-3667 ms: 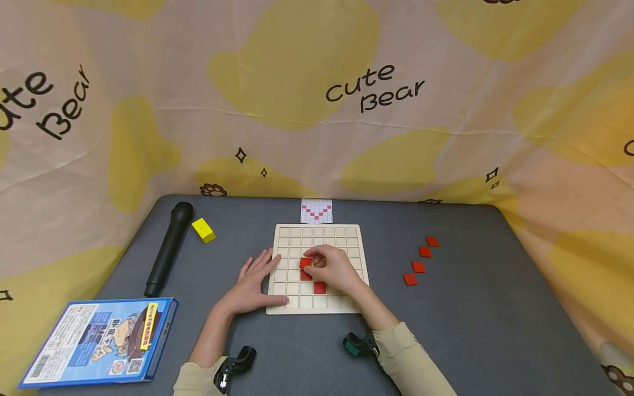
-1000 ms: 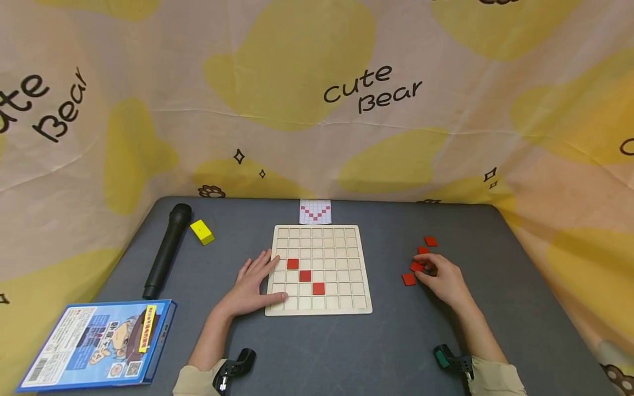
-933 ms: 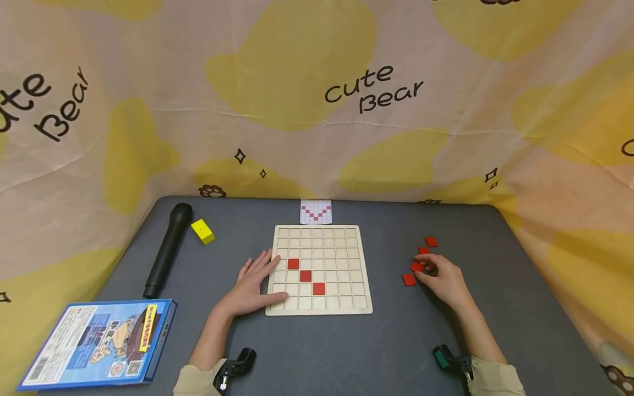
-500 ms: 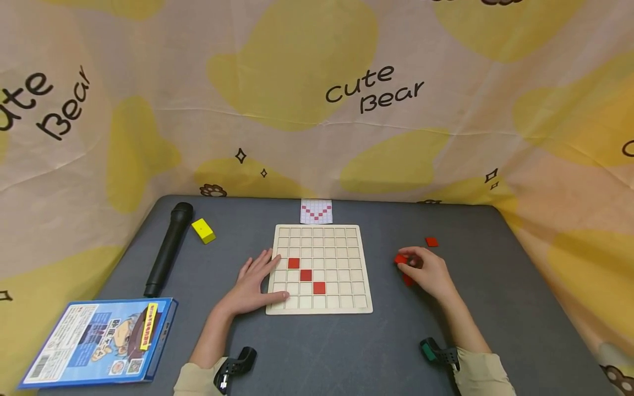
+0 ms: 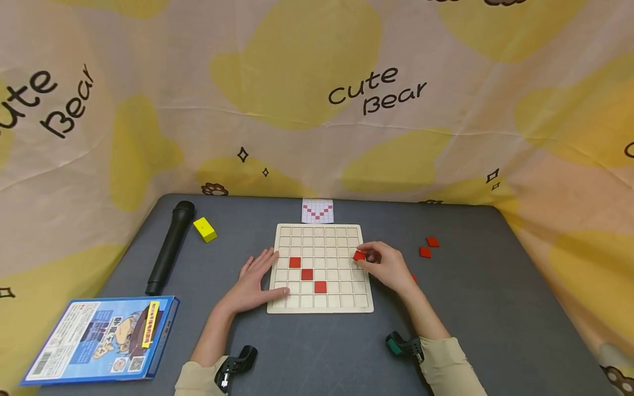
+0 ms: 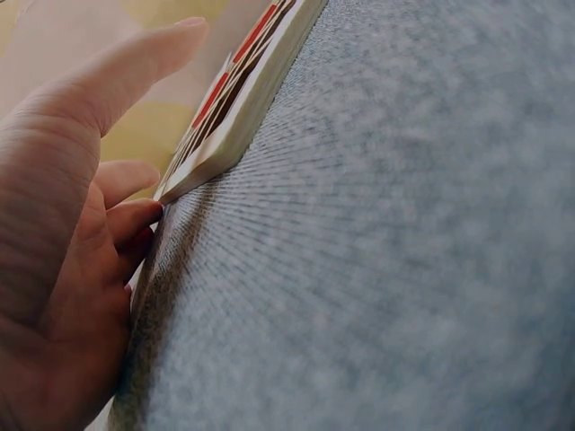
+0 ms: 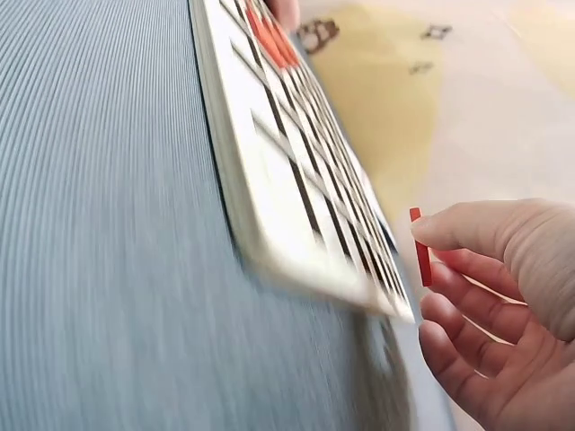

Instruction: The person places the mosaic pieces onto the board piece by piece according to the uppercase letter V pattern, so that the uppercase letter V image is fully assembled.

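Note:
A pale board with a grid of square cells (image 5: 346,301) lies on the dark table. Three red square tiles sit in its cells in a diagonal, the lowest tile (image 5: 320,287) nearest the middle. My left hand (image 5: 250,286) rests along the board's left edge, its fingers spread and thumb stretched over the corner. At the right edge, my right hand (image 5: 388,267) pinches a red square tile (image 5: 359,255) between thumb and fingers. In the right wrist view that tile (image 7: 420,247) shows edge-on, held above the table and beyond the board's rim.
Right of the board lie loose red tiles (image 5: 425,252), one mostly hidden behind the right hand. A card with a pink V pattern (image 5: 317,210) is behind the board. On the left are a black microphone (image 5: 170,247), a yellow block (image 5: 205,230) and a blue box (image 5: 101,341).
The right hand set a tile in the board's grid, went to the loose tiles at right, picked one up and carried it left to the board's edge. The left hand has stayed put.

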